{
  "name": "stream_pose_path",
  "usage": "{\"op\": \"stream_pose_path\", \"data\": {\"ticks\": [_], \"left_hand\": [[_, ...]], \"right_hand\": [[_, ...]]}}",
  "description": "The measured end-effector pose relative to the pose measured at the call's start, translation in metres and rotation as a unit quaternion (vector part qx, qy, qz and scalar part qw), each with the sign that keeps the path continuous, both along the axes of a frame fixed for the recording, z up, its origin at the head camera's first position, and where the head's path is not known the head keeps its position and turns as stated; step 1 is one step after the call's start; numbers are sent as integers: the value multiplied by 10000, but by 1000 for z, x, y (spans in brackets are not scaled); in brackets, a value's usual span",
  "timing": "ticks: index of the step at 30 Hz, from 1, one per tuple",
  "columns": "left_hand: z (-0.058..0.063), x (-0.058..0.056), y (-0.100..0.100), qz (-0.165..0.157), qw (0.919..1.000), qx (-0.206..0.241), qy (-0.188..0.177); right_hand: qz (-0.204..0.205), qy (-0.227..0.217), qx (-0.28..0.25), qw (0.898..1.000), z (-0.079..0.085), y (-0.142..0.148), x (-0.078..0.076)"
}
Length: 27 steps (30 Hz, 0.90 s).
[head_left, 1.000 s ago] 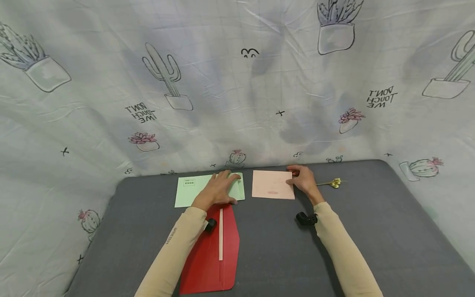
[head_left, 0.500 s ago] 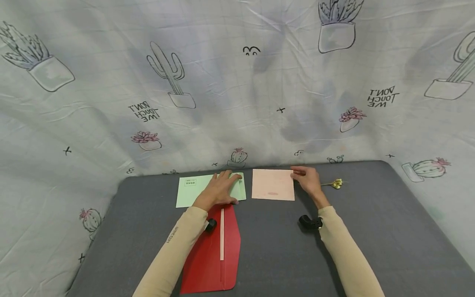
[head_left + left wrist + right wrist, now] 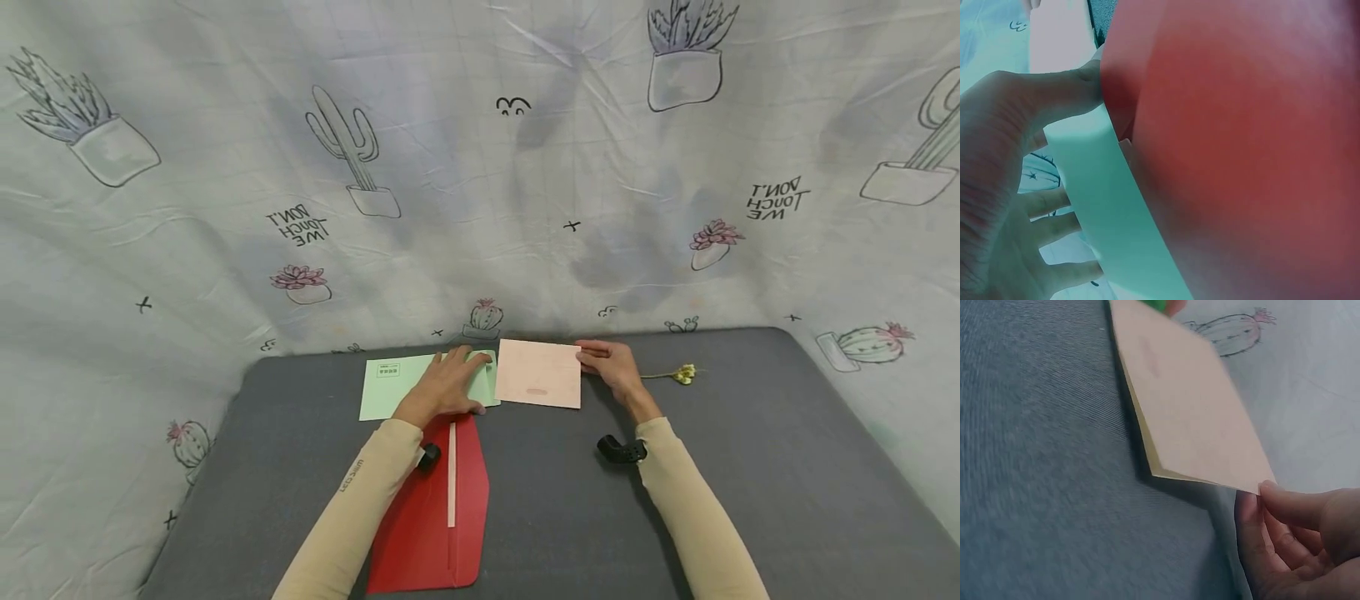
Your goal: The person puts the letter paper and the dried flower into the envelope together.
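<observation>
Your right hand is pinching one pink card; your left hand, spread wide, is resting on one green paper (the curtain is showing two mirrored "DON'T TOUCH" prints).

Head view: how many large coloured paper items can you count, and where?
3: green paper under the left hand, pink paper pinched by the right hand, red paper partly beneath the left forearm. Others could be hidden underneath.

A pale, wrinkled cloth rises behind and along both sides of a dark grey worktop with rounded back corners. Potted cacti, pink-topped succulents and mirror-reversed lettering are printed across the fabric.
</observation>
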<state>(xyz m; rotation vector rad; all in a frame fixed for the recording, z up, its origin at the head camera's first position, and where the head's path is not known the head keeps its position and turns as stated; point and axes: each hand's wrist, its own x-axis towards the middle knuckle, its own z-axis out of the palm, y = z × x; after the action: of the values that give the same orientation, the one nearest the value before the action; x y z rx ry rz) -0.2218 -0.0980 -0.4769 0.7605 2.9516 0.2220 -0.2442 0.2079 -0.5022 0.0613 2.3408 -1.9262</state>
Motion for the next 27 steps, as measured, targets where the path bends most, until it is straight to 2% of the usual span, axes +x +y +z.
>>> {"op": "stream_pose_path", "data": {"ticks": [8, 13, 20, 27], "left_hand": [[-2, 0, 0, -3, 10000, -4, 25], [-3, -1, 1, -16, 10000, -9, 70], [-2, -3, 2, 13, 10000, 21, -74], [-1, -4, 2, 21, 9999, 2, -129]], "right_hand": [[134, 11, 171, 9998, -6, -14, -4], [189, 91, 312, 9993, -4, -21, -4], [143, 29, 493, 9987, -2, -21, -6], [382, 3, 590, 9975, 2, -25, -7]]}}
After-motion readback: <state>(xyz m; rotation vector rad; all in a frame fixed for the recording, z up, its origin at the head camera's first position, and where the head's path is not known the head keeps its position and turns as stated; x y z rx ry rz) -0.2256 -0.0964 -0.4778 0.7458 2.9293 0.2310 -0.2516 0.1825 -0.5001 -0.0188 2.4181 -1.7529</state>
